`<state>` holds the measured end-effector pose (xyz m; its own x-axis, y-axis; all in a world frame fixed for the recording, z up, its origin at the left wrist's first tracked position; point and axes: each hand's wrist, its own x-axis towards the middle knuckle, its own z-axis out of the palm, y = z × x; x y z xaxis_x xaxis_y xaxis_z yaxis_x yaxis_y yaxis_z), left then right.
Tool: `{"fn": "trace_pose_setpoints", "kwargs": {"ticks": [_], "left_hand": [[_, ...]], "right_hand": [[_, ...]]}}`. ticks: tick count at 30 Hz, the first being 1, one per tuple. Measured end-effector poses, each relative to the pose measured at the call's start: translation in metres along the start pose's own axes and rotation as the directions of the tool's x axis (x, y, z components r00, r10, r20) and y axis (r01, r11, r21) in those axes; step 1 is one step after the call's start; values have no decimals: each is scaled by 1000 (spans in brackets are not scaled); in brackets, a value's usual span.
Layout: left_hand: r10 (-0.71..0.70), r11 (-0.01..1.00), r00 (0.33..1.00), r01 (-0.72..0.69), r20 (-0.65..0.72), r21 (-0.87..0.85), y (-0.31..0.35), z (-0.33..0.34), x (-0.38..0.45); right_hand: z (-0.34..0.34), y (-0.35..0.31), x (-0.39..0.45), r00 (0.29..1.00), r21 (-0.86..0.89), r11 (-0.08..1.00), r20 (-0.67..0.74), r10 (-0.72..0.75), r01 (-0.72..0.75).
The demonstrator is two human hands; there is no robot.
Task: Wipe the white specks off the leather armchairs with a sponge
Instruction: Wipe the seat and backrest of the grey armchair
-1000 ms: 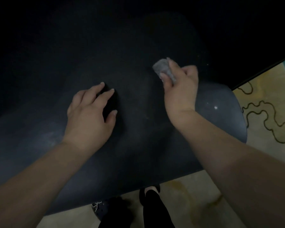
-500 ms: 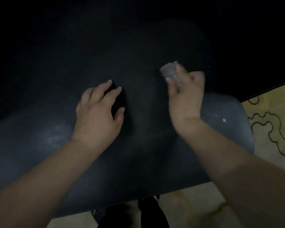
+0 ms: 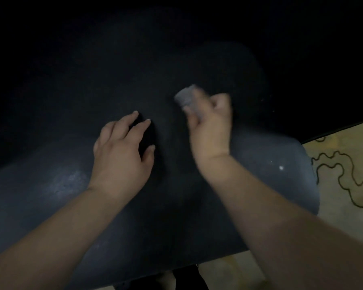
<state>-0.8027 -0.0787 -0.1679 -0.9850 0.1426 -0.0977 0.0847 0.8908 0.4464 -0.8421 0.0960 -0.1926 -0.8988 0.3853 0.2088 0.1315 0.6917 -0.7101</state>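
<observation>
A dark leather armchair fills most of the head view, its far part lost in shadow. My right hand is closed around a grey sponge and presses it on the leather near the middle; the hand is blurred. My left hand rests flat on the leather just left of it, fingers spread, holding nothing. A white speck sits on the chair's right side, and a pale dusty smear lies on the left side. A few tiny specks dot the dark area to the right of the sponge.
A beige floor with dark wavy lines shows at the right. More beige floor lies below the chair's near edge, beside dark trouser legs.
My right hand has slid the sponge leftward across the leather, closer to my left hand. My left hand stays planted in the same spot.
</observation>
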Motion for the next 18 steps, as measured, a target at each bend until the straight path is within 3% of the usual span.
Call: {"fn": "trace_pose_setpoints", "kwargs": {"ticks": [1,2,3,4,5,8,10,11,13,16,18], "left_hand": [[-7,1000,1000,7,8,-1,2,0,2],[-6,1000,1000,6,14,-1,4,1,4],[2,1000,1000,-2,15,2,6,1,6],[12,1000,1000,-12,16,6,8,1,8],[21,1000,1000,-21,22,9,10,0,11],[38,999,998,-38,46,11,16,1,19],[39,999,998,-40,58,17,20,3,25],[39,999,997,-40,63,19,23,4,27],[46,999,996,-48,73,20,31,7,30],[80,996,993,-83,89,26,38,11,31],[97,994,991,-101,94,38,40,13,33]], "right_hand": [[-1,-5,-12,972,-66,975,114,-206,214],[-2,-3,-25,897,-82,910,226,-381,407],[-7,3,-34,841,-45,886,339,-421,461],[-16,13,-30,834,-59,887,373,-407,459],[-26,22,-18,878,-60,929,353,-323,366],[-57,52,22,990,-157,988,139,28,-6],[-70,62,27,968,-93,964,1,251,-250],[-71,61,18,958,-94,953,-28,286,-287],[-66,49,-9,981,-143,971,-5,193,-192],[-61,36,-29,970,-129,991,244,-14,46],[-65,41,-19,963,-125,986,259,-79,114]]}}
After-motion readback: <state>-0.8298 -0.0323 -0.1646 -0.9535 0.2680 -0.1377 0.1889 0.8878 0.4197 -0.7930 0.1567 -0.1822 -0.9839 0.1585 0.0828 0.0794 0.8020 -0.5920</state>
